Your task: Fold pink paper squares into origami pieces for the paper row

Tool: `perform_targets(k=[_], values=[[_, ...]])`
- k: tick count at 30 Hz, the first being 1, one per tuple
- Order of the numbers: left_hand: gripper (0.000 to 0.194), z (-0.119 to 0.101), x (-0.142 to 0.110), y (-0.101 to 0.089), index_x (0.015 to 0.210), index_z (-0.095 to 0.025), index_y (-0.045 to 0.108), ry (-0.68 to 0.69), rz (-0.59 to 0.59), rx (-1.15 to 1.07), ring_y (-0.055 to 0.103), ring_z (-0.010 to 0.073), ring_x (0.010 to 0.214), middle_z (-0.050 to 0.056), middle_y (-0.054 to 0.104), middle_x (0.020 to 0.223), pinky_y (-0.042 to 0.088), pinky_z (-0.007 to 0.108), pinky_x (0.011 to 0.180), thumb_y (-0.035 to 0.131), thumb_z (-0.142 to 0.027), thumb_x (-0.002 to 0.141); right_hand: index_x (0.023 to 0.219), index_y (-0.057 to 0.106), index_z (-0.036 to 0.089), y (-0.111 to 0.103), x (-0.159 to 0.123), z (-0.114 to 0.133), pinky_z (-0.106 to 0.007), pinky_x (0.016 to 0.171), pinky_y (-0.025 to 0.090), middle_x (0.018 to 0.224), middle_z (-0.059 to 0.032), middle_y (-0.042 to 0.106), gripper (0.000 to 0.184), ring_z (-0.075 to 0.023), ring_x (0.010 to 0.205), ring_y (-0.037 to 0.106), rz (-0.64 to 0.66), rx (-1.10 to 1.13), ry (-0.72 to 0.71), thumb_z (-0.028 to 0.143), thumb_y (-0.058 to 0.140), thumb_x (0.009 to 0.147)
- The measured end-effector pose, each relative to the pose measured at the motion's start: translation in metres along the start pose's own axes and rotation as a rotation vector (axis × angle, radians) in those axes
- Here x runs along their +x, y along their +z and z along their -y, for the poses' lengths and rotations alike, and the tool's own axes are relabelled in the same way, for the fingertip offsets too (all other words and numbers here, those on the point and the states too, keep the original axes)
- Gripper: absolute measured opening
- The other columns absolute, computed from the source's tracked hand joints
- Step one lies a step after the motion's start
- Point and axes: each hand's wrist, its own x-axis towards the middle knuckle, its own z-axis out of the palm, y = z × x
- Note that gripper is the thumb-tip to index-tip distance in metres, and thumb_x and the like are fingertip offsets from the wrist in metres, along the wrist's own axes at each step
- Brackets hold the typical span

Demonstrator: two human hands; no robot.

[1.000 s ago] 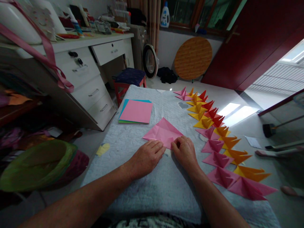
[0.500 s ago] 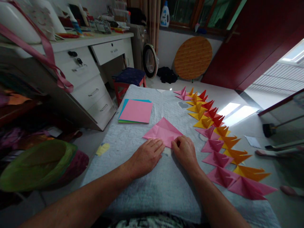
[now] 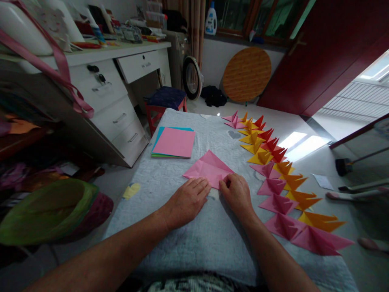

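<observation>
A pink sheet of origami paper [image 3: 209,165] lies on the cloth-covered table, creased and turned with one corner pointing away from me. My left hand [image 3: 190,198] rests flat on its near left edge, fingers stretched out together. With curled fingers, my right hand [image 3: 236,192] pinches the paper at its near right edge, where a small part is turned up. The fingertips of the right hand are partly hidden. Beyond my left hand sits a stack of square paper [image 3: 174,142], pink on top with blue and green edges showing.
Rows of folded paper cranes [image 3: 278,204] in pink, yellow, orange and red run along the table's right side. A yellow patch [image 3: 131,190] shows near the left edge. A green-lined bin [image 3: 48,211] stands left on the floor, and a stool [image 3: 166,97] stands behind the table.
</observation>
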Motion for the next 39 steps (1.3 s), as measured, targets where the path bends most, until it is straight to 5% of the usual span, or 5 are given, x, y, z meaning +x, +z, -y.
perform_targets(k=[29,35,39], values=[[0.036,0.002,0.001,0.0,0.129,-0.008,0.058,-0.006,0.045,0.017,0.058,0.029,0.128,0.018,0.064,0.133,0.046,0.046,0.109,0.049,-0.023,0.097,0.081,0.057,0.019,-0.007,0.0,-0.01,-0.033,0.071,0.039,0.073,-0.0035,0.06,0.008,-0.0209,0.073,0.054,0.004,0.049,0.053,0.027,0.054,0.083],[0.031,0.0,0.003,0.0,0.123,-0.009,0.06,-0.032,0.036,0.001,0.059,0.0296,0.124,0.017,0.065,0.129,0.047,0.046,0.11,0.053,-0.019,0.095,0.092,0.063,0.018,-0.015,-0.011,0.005,-0.043,0.089,0.044,0.092,-0.0097,0.066,0.012,-0.0255,0.091,0.057,-0.147,0.092,-0.261,0.018,0.051,0.089],[0.035,-0.002,0.002,0.001,0.127,-0.011,0.057,-0.044,0.016,-0.062,0.057,0.0284,0.126,0.014,0.063,0.131,0.045,0.045,0.112,0.055,-0.017,0.093,0.114,0.06,0.017,-0.011,-0.018,0.015,-0.04,0.096,0.049,0.115,-0.0125,0.065,0.03,-0.0233,0.109,0.059,-0.006,0.31,-0.571,0.008,0.045,0.09]])
